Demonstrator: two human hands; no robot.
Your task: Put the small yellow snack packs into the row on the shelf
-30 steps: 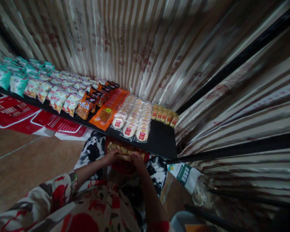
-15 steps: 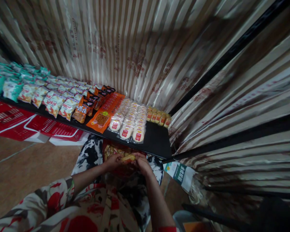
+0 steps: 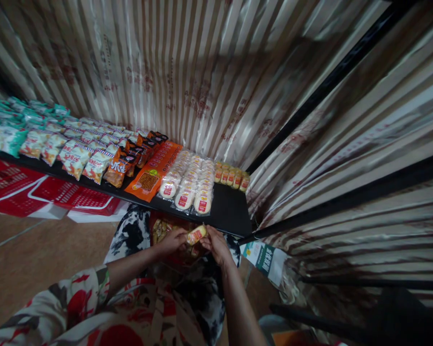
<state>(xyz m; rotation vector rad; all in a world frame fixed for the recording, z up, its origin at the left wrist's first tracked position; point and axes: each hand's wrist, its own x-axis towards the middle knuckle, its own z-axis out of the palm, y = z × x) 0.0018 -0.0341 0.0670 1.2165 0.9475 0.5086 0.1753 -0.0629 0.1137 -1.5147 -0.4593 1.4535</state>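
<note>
Holding one snack packet (image 3: 197, 234) between both hands, below the shelf (image 3: 234, 214).

A single head-worn camera provides the only view. It looks forward and steeply down from above the wearer's torso, so both forearms enter from the bottom edge. The black shelf (image 3: 234, 211) lies close ahead at mid-frame, running away to the left. The striped curtain wall (image 3: 202, 72) fills the upper frame. Wide-angle distortion bends straight edges.
</note>
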